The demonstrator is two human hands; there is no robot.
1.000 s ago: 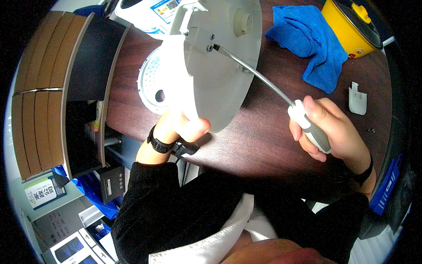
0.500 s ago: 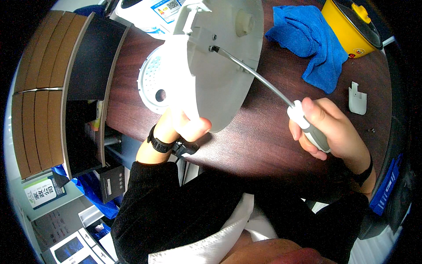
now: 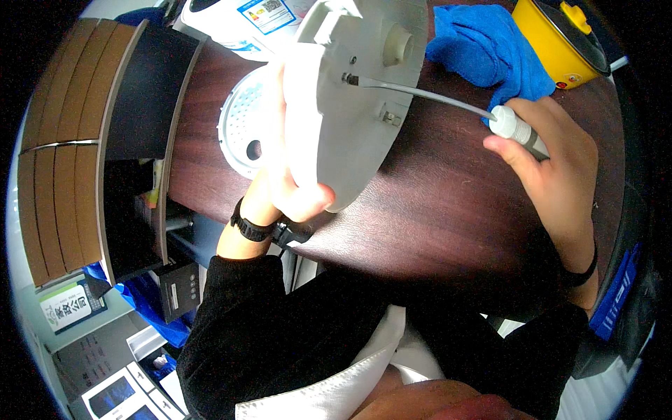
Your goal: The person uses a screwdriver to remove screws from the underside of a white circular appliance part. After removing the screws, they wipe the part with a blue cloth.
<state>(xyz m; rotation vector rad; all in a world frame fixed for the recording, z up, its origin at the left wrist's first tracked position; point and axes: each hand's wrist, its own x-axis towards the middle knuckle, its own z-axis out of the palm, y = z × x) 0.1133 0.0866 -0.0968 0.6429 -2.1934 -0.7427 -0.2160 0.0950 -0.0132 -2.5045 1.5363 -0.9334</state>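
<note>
My left hand (image 3: 301,199) is closed on the rim of a white plastic appliance cover (image 3: 350,140), holding it tilted above the table with its hollow inner side facing right. Small metal fittings and a round white stub show on that inner side. In my right hand (image 3: 563,157) is a screwdriver (image 3: 441,97) with a long metal shaft and a white-and-grey handle, the fingers wrapped round the handle. Its shaft reaches left, and the tip meets a small metal fitting inside the cover. Whether the tip sits in a screw I cannot tell.
A white perforated disc (image 3: 234,133) lies left of the cover on the dark wooden table (image 3: 413,203). Behind stands a white appliance (image 3: 224,24) with a label. A blue cloth (image 3: 476,42) and a yellow pot (image 3: 556,49) with dark lid are at the far right.
My right hand has risen and turned over the handle, bringing the screwdriver nearer to level. The cover has shifted slightly right. My hand now hides the small white part on the right.
</note>
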